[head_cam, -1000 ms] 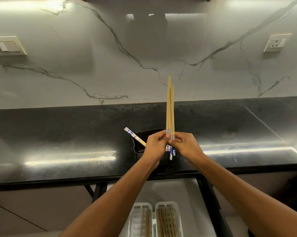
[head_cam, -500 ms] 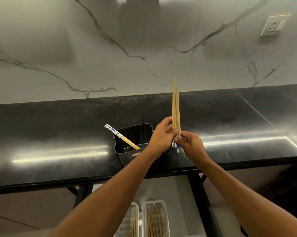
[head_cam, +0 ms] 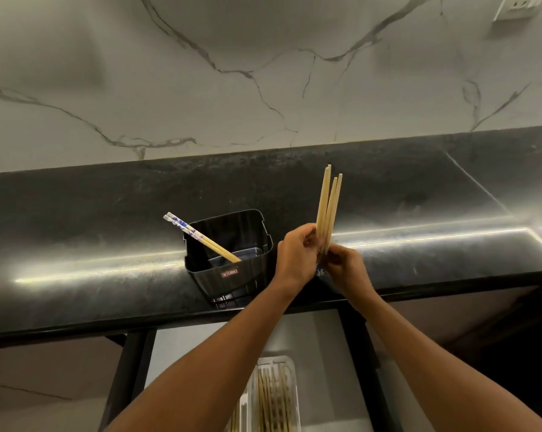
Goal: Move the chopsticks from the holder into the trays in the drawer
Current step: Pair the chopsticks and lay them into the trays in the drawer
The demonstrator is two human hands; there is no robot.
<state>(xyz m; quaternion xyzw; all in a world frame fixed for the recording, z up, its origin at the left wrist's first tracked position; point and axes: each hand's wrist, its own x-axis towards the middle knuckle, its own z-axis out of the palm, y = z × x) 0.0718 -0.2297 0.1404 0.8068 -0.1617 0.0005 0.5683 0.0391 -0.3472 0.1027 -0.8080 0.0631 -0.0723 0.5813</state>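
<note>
I see both my left hand (head_cam: 296, 251) and right hand (head_cam: 344, 266) pinching a chopstick bundle (head_cam: 327, 210) at centre frame. Its long axis stands near upright, bare tips up and fanned. Fingers are curled round its lower end.

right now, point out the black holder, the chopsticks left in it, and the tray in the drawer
black holder (head_cam: 232, 277): head view, front wall by the red label
chopsticks left in it (head_cam: 201, 236): head view, mid shaft
tray (head_cam: 290, 363): head view, far rim

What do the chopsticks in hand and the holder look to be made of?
Held chopsticks: likely bamboo or wood, pale tan and matte, with blue-and-white printed ends like the pair in the holder. Holder: seemingly black plastic, ribbed and slightly glossy.
</note>
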